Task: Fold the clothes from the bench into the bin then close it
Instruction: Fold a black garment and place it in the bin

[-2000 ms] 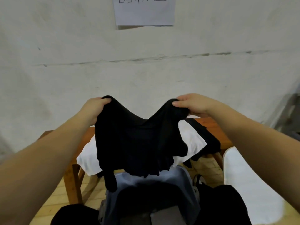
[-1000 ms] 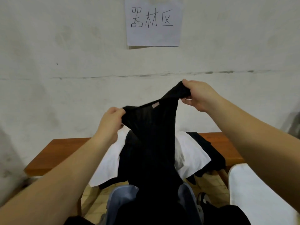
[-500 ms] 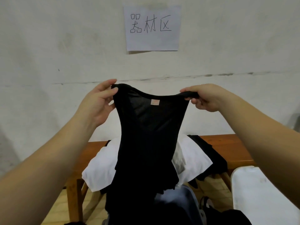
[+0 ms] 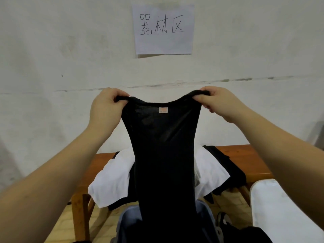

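Note:
A black garment (image 4: 163, 155) with a small pink label hangs full length in front of me. My left hand (image 4: 105, 109) pinches its top left corner and my right hand (image 4: 219, 102) pinches its top right corner, at about the same height. Its lower end drops into the blue-grey bin (image 4: 205, 213) at the bottom of the view. Behind it, a white garment (image 4: 112, 179) and another black one (image 4: 226, 165) lie on the wooden bench (image 4: 245, 151).
A white lid or panel (image 4: 284, 213) lies at the lower right. A paper sign (image 4: 164, 28) is taped on the white wall just behind the bench. Wooden floor (image 4: 64, 218) shows under the bench. A dark shoe (image 4: 222, 218) sits right of the bin.
Both hands lifted the black garment from a bunch over the bin, shifted their grip along its top edge, and now hold it spread and level. The view tilted upward.

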Motion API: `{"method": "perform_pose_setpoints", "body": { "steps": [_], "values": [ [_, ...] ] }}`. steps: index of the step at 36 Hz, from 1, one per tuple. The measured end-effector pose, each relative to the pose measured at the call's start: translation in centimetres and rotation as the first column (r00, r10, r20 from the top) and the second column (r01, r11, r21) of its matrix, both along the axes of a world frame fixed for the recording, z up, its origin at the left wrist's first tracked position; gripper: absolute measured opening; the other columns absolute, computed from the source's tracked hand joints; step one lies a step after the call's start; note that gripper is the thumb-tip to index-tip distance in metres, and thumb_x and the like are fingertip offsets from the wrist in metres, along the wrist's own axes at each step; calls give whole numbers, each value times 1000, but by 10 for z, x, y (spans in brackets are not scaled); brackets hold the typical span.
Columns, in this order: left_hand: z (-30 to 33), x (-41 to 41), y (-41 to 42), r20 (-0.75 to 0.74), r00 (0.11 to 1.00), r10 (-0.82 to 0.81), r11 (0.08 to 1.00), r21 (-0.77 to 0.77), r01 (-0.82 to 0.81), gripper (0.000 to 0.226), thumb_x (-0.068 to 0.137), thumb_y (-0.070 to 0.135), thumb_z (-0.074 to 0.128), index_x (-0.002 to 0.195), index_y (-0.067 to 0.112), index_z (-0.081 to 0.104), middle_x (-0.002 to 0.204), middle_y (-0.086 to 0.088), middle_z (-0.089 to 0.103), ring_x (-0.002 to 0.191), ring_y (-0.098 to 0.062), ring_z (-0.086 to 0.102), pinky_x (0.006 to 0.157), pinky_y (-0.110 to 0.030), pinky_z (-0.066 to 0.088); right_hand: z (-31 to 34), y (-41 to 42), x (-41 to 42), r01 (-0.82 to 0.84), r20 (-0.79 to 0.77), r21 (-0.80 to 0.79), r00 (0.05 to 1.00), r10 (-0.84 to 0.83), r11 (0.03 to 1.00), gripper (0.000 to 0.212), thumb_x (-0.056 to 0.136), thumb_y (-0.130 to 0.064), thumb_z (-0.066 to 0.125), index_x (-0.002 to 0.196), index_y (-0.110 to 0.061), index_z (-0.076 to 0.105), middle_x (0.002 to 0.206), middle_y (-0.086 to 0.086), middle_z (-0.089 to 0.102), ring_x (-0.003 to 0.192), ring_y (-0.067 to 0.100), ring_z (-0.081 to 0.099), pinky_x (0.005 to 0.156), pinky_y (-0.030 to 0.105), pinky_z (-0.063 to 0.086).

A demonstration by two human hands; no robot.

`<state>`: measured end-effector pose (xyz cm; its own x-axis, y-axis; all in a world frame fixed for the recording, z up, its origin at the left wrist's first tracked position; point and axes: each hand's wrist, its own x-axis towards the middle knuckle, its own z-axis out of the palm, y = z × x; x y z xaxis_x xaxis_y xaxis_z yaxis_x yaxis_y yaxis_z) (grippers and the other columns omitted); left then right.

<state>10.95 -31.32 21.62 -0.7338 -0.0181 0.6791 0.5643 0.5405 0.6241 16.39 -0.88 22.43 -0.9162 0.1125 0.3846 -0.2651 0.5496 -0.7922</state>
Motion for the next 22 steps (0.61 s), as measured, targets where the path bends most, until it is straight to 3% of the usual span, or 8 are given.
{"method": "perform_pose_setpoints", "body": {
  "steps": [3,7,9,12,14,16,19,22],
  "values": [
    [-1,0,1,8,1000,5,999,-35,-5,12,90,14,62,94,22,70,101,6,64,93,-8,57,72,-8,37,-1,5,-3,35,-19,-44,999,-36,998,17,92,-42,65,99,-28,70,87,-18,66,71,-7,57,68,17,40],
    [2,-5,-1,105,994,-39,999,-26,42,2,91,20,66,91,21,67,97,5,63,87,-10,57,68,-12,39,-1,10,-4,30,-33,-143,999,-35,989,29,91,-49,63,101,-24,71,102,-8,73,98,13,67,87,29,50],
    [6,-7,-3,246,937,-250,961,180,209,5,93,17,64,88,17,64,89,1,65,82,-13,59,75,-23,45,-1,10,-3,-46,-49,-272,998,33,961,27,97,-42,58,102,-20,72,104,-5,75,101,14,70,91,31,51],
    [15,-8,-5,302,745,-594,763,506,403,14,98,7,55,85,13,56,81,-1,66,76,-15,64,83,-31,54,-1,11,-2,-99,-81,-432,994,70,897,36,93,-45,58,108,-14,69,112,4,73,109,21,68,94,33,54],
    [16,-10,-7,349,709,-613,764,492,418,12,100,12,54,88,13,56,79,-1,65,73,-15,65,79,-33,56,-4,11,-4,-107,-67,-486,994,85,867,50,82,-52,60,112,-13,68,116,6,72,113,25,66,100,39,52],
    [14,-13,-8,389,743,-545,829,385,406,12,100,17,56,88,14,57,74,1,65,67,-14,63,73,-34,55,-8,12,-5,-108,-29,-499,994,108,860,62,76,-58,60,117,-12,66,117,6,72,114,23,66,103,43,49],
    [13,-15,-10,391,790,-471,881,257,398,12,98,20,58,87,15,57,69,4,67,62,-11,63,69,-33,55,-15,15,-7,-162,-33,-585,984,176,795,50,96,-49,47,120,-8,65,118,7,71,115,21,65,99,37,51],
    [13,-14,-13,410,717,-564,825,322,464,11,98,19,57,100,14,66,84,0,72,76,-15,67,75,-33,58,-19,18,-6,-235,-54,-734,955,290,638,46,104,-42,38,116,-9,67,117,7,71,116,21,65,92,32,54]
  ]
}}
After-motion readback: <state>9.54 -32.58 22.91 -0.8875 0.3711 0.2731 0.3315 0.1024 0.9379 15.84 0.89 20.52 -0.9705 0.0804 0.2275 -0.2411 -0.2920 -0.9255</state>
